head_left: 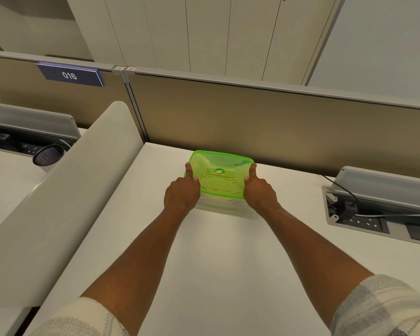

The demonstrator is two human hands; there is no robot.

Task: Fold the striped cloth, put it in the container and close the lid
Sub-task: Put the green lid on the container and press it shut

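Both hands are clamped on the short sides of the container point(224, 204): the left hand point(181, 194) and right hand point(261, 194) are curled around its walls, thumbs laid along the green lid point(218, 174), apparently so its rim can be pressed shut. The striped cloth point(220, 184) is seen folded inside, through the lid. The container is set on the counter point(216, 263) near the partition point(277, 127); open room is left in front.

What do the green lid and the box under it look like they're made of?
The lid looks like translucent green plastic, glossy: the striped cloth shows through it, and light glints near its far edge. The box appears to be clear, colourless plastic; its wall is nearly see-through against the white desk.
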